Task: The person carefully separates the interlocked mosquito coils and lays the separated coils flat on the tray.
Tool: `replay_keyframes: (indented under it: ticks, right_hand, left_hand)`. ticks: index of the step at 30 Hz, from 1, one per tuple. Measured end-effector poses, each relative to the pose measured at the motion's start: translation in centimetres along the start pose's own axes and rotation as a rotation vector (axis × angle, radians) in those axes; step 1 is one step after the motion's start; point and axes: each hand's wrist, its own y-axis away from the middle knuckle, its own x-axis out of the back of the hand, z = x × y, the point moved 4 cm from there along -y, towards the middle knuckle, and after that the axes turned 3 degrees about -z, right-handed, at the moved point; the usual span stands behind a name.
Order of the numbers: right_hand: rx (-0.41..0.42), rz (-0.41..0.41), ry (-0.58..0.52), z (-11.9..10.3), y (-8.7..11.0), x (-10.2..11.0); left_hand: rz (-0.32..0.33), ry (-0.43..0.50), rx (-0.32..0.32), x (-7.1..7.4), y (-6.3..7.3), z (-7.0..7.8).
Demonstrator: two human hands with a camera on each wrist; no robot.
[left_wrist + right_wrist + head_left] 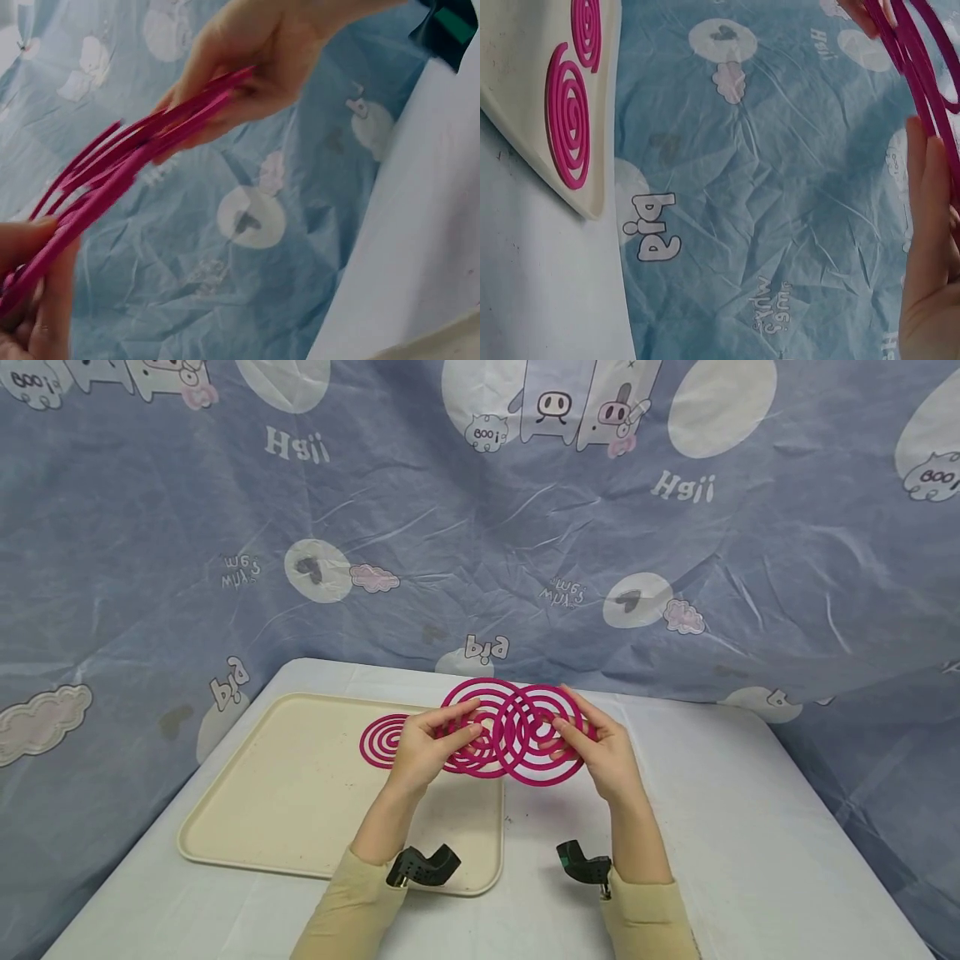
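Two magenta mosquito coils, flat spirals, are held up above the table with their rings overlapping in the head view. My left hand [420, 747] pinches the left coil [486, 681] between thumb and fingers. The right coil [546, 783] is gripped the same way by my right hand [611, 756]. Seen edge-on in the left wrist view, the coils [97, 202] slant between both hands, with strands slightly spread apart. Two more coils lie on the tray in the right wrist view, a nearer one [571, 120] and a farther one [587, 30].
A cream tray [300, 802] lies on the left half of the white table [720, 827], its right edge below the hands. Behind the table hangs a blue patterned cloth [450, 527]. Black wrist cameras [423, 866] sit on both sleeves.
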Motion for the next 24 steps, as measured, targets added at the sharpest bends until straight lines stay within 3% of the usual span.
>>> replay_keyframes:
  ticks: [4, 7, 10, 14, 17, 20, 24]
  right_hand:
    - [0.018, 0.136, -0.065, -0.2, 0.0, -0.4]
    - [0.018, 0.151, -0.059, -0.3, 0.1, -0.6]
    - [0.006, 0.041, -0.004, -0.4, 0.1, -0.2]
    - [-0.01, -0.247, 0.028, -0.5, 0.5, 0.5]
    - [-0.003, -0.437, 0.022, -0.4, 0.8, 0.6]
    - [-0.001, -0.479, 0.005, -0.2, 0.9, 0.4]
    - [-0.002, -0.388, -0.011, -0.1, 0.7, 0.1]
  left_hand:
    - [0.13, 0.046, -0.009, -0.6, 0.1, -0.3]
    - [0.13, 0.05, -0.01, -0.7, 0.2, -0.4]
    - [0.001, 0.015, -0.025, -0.2, 0.1, 0.1]
    - [-0.286, -0.077, -0.016, 0.7, 0.1, 0.6]
    - [-0.44, -0.152, 0.035, 1.1, 0.3, 0.6]
    - [-0.47, -0.177, 0.063, 1.0, 0.4, 0.4]
    - [-0.411, -0.149, 0.039, 0.7, 0.2, 0.3]
